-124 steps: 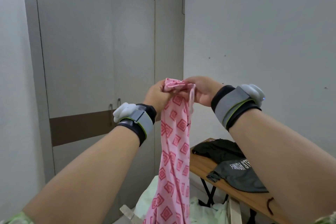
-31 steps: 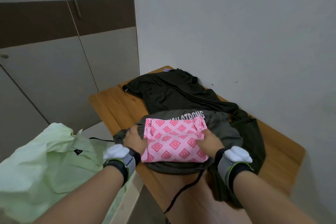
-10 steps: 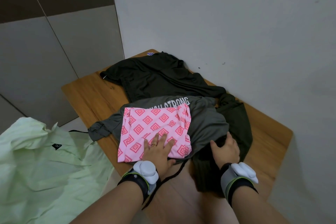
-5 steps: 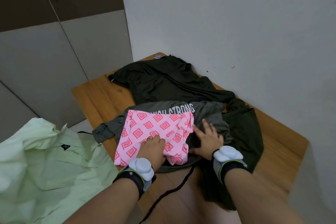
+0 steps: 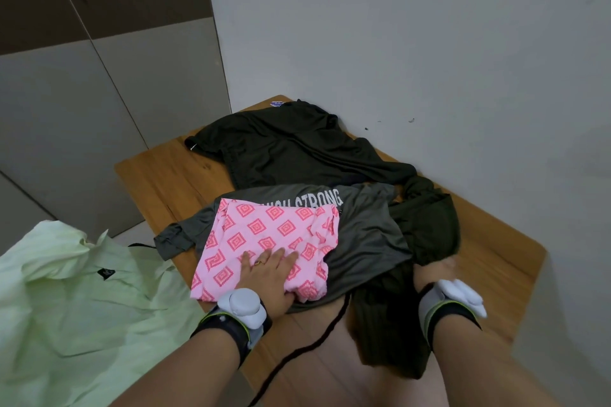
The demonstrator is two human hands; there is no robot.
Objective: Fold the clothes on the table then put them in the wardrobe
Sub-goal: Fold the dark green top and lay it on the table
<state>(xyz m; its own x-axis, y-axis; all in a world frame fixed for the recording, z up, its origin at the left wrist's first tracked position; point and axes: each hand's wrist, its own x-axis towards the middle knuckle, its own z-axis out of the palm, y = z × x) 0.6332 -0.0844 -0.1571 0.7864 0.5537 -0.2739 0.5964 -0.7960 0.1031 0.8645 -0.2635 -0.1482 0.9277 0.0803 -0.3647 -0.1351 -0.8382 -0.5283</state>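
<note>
A folded pink cloth with red diamonds [image 5: 271,228] lies on a grey shirt printed "STRONG" [image 5: 367,235], near the front of the wooden table [image 5: 158,182]. My left hand [image 5: 264,274] presses flat on the pink cloth's near part, fingers spread. A dark green garment [image 5: 291,149] sprawls behind and runs down the right side to the front edge. My right hand [image 5: 433,271] is at that right part, fingers buried in the dark fabric, and looks closed on it. The grey wardrobe [image 5: 82,76] stands at the left with its doors shut.
A light green shirt [image 5: 66,291] is heaped low at the left, beside the table. A black cord [image 5: 297,350] trails off the table's front edge. A white wall [image 5: 429,43] runs along the table's far and right sides.
My left hand has spread flat on the pink cloth. My right hand has moved right, off the grey shirt and into the dark green garment. The view has shifted slightly.
</note>
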